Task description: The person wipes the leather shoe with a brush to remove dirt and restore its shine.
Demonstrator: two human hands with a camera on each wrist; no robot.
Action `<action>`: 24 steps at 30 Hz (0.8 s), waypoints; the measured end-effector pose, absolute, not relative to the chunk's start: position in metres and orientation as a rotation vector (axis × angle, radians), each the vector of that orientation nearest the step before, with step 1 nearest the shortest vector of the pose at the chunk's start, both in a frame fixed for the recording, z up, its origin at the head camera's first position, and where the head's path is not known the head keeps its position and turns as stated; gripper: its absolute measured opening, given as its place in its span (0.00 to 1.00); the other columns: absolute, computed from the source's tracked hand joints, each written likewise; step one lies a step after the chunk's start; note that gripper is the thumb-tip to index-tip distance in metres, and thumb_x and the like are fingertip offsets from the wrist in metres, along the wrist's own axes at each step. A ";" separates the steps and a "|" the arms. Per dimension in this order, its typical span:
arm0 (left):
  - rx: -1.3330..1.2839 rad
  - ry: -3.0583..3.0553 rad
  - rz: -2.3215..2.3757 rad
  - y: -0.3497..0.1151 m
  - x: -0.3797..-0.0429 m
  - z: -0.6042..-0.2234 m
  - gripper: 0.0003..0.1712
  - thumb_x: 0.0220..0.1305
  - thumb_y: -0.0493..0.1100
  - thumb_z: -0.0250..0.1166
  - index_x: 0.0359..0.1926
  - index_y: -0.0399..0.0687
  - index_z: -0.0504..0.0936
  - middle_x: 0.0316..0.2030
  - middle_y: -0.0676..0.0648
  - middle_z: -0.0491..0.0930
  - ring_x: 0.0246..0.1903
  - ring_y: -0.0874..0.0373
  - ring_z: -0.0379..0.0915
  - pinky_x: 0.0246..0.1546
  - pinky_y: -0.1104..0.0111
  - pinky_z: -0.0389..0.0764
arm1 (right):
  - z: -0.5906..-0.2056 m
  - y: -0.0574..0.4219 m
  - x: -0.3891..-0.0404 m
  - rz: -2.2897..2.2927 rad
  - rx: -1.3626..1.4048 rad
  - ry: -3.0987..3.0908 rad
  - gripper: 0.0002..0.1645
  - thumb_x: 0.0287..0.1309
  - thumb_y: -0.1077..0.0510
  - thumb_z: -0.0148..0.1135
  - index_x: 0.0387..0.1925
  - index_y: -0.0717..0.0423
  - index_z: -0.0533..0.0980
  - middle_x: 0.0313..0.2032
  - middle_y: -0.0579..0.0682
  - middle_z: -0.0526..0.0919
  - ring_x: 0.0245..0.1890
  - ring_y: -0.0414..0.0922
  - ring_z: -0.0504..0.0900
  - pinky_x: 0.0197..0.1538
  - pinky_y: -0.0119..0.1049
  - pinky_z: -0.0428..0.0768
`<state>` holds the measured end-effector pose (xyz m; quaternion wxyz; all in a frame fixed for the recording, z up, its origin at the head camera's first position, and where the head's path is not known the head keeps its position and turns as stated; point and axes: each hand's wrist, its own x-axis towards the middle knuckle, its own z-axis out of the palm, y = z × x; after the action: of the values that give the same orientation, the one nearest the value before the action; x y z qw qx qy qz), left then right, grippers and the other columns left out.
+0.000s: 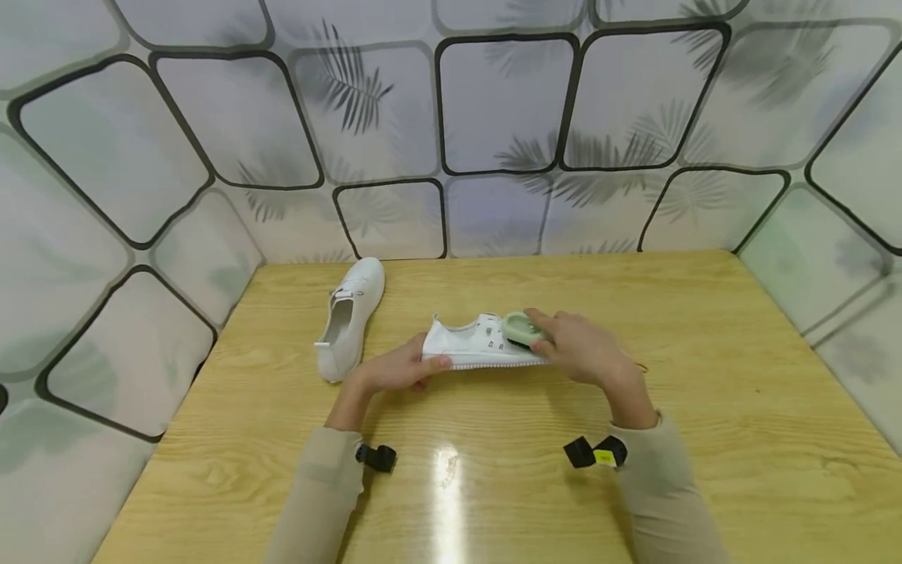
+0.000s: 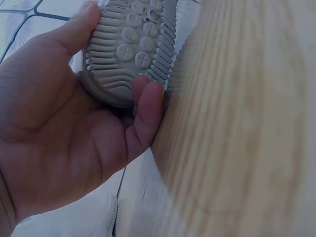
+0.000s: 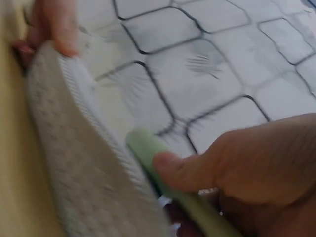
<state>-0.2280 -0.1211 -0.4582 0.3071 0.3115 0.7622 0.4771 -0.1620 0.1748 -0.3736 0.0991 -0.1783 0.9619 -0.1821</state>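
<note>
A white shoe (image 1: 465, 345) lies across the middle of the table, toe to the right. At its heel my left hand (image 1: 405, 366) grips it, thumb along the side of the sole. The left wrist view shows the grey ridged sole (image 2: 133, 44) tipped toward the camera, with fingers curled under the heel. My right hand (image 1: 581, 348) holds a pale green brush (image 1: 520, 329) with dark bristles against the shoe's upper, near the laces. In the right wrist view the thumb presses on the brush's green back (image 3: 148, 148), close beside the sole's edge.
A second white shoe (image 1: 362, 294) stands on the wooden table (image 1: 705, 352), left of the hands, toe pointing away. Patterned panels (image 1: 507, 110) rise behind the table and along both sides. Something thin and orange (image 1: 642, 366) shows just past the right wrist.
</note>
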 end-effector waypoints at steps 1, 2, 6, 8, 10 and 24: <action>0.826 2.006 1.268 -0.120 -0.228 -0.458 0.21 0.76 0.51 0.54 0.62 0.45 0.68 0.24 0.51 0.61 0.19 0.59 0.59 0.21 0.68 0.71 | -0.377 0.170 -0.162 -0.529 -0.585 2.851 0.34 0.73 0.54 0.53 0.75 0.57 0.58 0.49 0.62 0.78 0.40 0.51 0.75 0.40 0.45 0.73; 0.832 2.004 1.269 -0.120 -0.229 -0.458 0.20 0.76 0.50 0.54 0.60 0.44 0.68 0.26 0.51 0.62 0.20 0.59 0.61 0.22 0.68 0.72 | -0.380 0.164 -0.162 -0.518 -0.631 2.858 0.34 0.73 0.54 0.54 0.75 0.55 0.59 0.49 0.62 0.78 0.41 0.52 0.76 0.41 0.46 0.74; 0.839 1.993 1.262 -0.117 -0.228 -0.457 0.17 0.77 0.48 0.54 0.57 0.42 0.67 0.27 0.49 0.64 0.20 0.57 0.62 0.21 0.68 0.71 | -0.388 0.152 -0.161 -0.515 -0.736 2.868 0.34 0.71 0.54 0.57 0.74 0.52 0.61 0.53 0.62 0.78 0.51 0.58 0.78 0.50 0.51 0.77; 0.838 2.000 1.257 -0.118 -0.228 -0.457 0.19 0.77 0.48 0.53 0.60 0.43 0.66 0.26 0.49 0.63 0.19 0.58 0.61 0.21 0.68 0.70 | -0.386 0.160 -0.162 -0.566 -0.698 2.834 0.34 0.71 0.55 0.57 0.74 0.51 0.61 0.56 0.64 0.76 0.53 0.59 0.77 0.52 0.53 0.76; 0.849 1.995 1.258 -0.118 -0.228 -0.456 0.20 0.77 0.47 0.53 0.63 0.43 0.66 0.25 0.49 0.62 0.18 0.58 0.60 0.20 0.67 0.69 | -0.383 0.180 -0.163 -0.651 -0.689 2.780 0.34 0.71 0.58 0.57 0.74 0.52 0.60 0.56 0.64 0.76 0.51 0.57 0.76 0.52 0.53 0.75; 0.802 2.027 1.248 -0.117 -0.225 -0.453 0.19 0.76 0.48 0.54 0.59 0.43 0.66 0.31 0.48 0.64 0.24 0.53 0.65 0.23 0.64 0.75 | -0.386 0.173 -0.169 -0.682 -0.781 2.737 0.34 0.72 0.55 0.55 0.75 0.51 0.59 0.50 0.60 0.77 0.47 0.52 0.75 0.50 0.50 0.74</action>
<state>-0.2252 -0.1168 -0.4531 0.3094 0.3036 0.7673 0.4725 -0.1688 0.1727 -0.3857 0.1073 -0.2654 0.9297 -0.2318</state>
